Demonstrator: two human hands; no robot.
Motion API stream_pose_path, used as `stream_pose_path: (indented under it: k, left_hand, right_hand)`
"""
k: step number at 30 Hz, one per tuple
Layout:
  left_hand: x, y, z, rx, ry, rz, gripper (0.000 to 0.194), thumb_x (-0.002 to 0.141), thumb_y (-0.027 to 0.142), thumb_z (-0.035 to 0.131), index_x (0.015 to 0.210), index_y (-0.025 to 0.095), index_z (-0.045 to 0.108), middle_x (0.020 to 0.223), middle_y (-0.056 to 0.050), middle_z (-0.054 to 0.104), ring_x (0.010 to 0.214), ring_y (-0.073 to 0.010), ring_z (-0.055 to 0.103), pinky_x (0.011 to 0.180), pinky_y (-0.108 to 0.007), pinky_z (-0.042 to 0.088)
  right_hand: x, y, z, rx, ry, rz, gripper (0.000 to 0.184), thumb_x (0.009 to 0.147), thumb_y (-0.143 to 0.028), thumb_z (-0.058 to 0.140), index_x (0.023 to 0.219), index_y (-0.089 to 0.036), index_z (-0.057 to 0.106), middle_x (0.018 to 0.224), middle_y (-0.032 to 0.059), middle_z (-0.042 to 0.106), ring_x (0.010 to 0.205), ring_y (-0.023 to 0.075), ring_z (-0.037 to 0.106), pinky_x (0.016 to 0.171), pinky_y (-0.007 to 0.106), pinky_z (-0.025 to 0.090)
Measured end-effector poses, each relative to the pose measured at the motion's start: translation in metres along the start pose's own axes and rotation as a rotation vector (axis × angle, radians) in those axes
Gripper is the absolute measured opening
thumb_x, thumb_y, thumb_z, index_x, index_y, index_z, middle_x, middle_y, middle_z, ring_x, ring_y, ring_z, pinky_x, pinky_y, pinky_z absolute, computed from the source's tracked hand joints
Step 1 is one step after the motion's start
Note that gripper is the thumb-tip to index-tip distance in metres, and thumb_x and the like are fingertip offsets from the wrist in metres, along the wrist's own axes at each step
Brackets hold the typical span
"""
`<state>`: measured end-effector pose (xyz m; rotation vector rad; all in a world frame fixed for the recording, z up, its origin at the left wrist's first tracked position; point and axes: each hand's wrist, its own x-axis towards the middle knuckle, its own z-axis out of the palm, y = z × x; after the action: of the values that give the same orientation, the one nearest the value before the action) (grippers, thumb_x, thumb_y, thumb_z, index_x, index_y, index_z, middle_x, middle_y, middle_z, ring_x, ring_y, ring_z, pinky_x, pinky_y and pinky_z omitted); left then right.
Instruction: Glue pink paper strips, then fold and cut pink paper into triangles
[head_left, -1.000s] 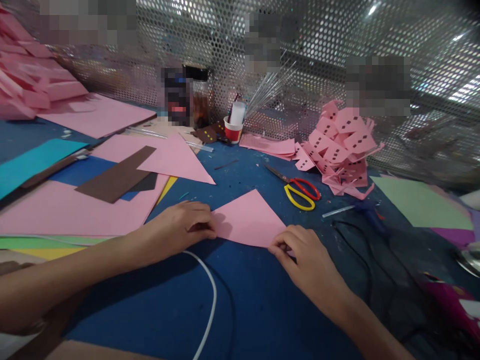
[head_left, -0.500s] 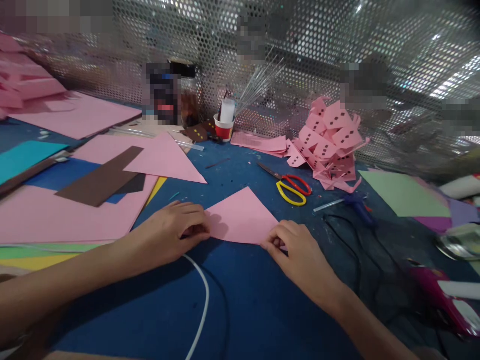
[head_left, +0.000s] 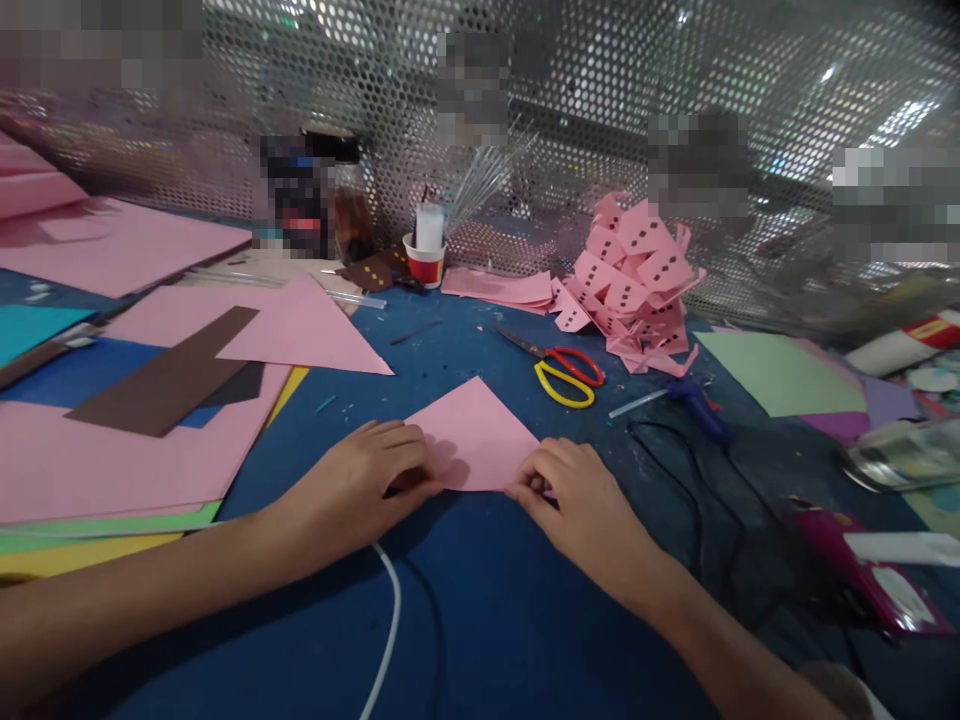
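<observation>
A pink paper triangle (head_left: 474, 436) lies flat on the blue table (head_left: 480, 620), its point facing away from me. My left hand (head_left: 360, 480) has its fingers curled and pinches the triangle's near left corner. My right hand (head_left: 577, 495) is curled over the near right corner and pinches it against the table. The two hands are close together along the paper's near edge.
Red and yellow scissors (head_left: 562, 372) lie just beyond the triangle. A heap of cut pink pieces (head_left: 637, 280) and a red cup (head_left: 424, 262) stand by the perforated metal wall. Large pink, brown and blue sheets (head_left: 135, 400) cover the left. A white cord (head_left: 386, 630) and black cable (head_left: 697, 480) lie nearby.
Both hands have slid inward along the triangle's near edge, so they now sit closer together. The view has shifted a little to the right.
</observation>
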<state>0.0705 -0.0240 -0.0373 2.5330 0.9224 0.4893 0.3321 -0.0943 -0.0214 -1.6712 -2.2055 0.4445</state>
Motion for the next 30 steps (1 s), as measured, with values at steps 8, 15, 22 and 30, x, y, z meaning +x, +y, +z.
stream_pose_path:
  k: [8,15,22,30]
  left_hand:
    - [0.0015,-0.0039,0.005,0.029,0.015,0.005,0.018,0.097,0.03,0.059,0.083,0.019,0.063,0.08,-0.001,0.063,0.077,-0.0181,0.056,0.076,-0.033,0.037]
    - [0.0005,-0.0028,0.0062,0.053,0.03,0.007,0.015,0.096,0.028,0.062,0.083,0.019,0.06,0.08,0.001,0.062,0.076,-0.0178,0.056,0.074,-0.032,0.037]
    - [-0.0004,0.0013,0.0075,0.015,0.064,0.166,0.011,0.101,0.016,0.052,0.102,0.02,0.063,0.1,-0.002,0.068,0.094,-0.0174,0.062,0.083,-0.031,0.043]
    - [-0.0073,-0.001,0.0073,0.163,0.031,0.346,0.038,0.098,0.001,0.042,0.118,0.024,0.064,0.115,-0.004,0.068,0.101,-0.018,0.063,0.09,-0.033,0.047]
  right_hand:
    - [-0.0002,-0.0007,-0.0001,-0.009,0.002,0.013,0.012,0.095,-0.023,0.068,0.085,-0.022,0.063,0.09,-0.0014,0.068,0.088,0.0192,0.059,0.08,0.035,0.035]
    - [0.0011,-0.0017,0.0017,-0.023,0.016,0.031,0.013,0.094,-0.024,0.07,0.082,-0.022,0.063,0.088,-0.0019,0.067,0.086,0.0184,0.058,0.079,0.035,0.036]
    - [0.0014,-0.0012,0.003,-0.025,0.03,0.051,0.014,0.09,-0.023,0.074,0.082,-0.022,0.063,0.085,-0.0035,0.067,0.084,0.0173,0.058,0.078,0.034,0.036]
    - [0.0015,-0.0015,0.003,-0.018,0.02,0.06,0.013,0.091,-0.023,0.073,0.082,-0.022,0.063,0.086,-0.0031,0.067,0.085,0.0174,0.058,0.079,0.034,0.035]
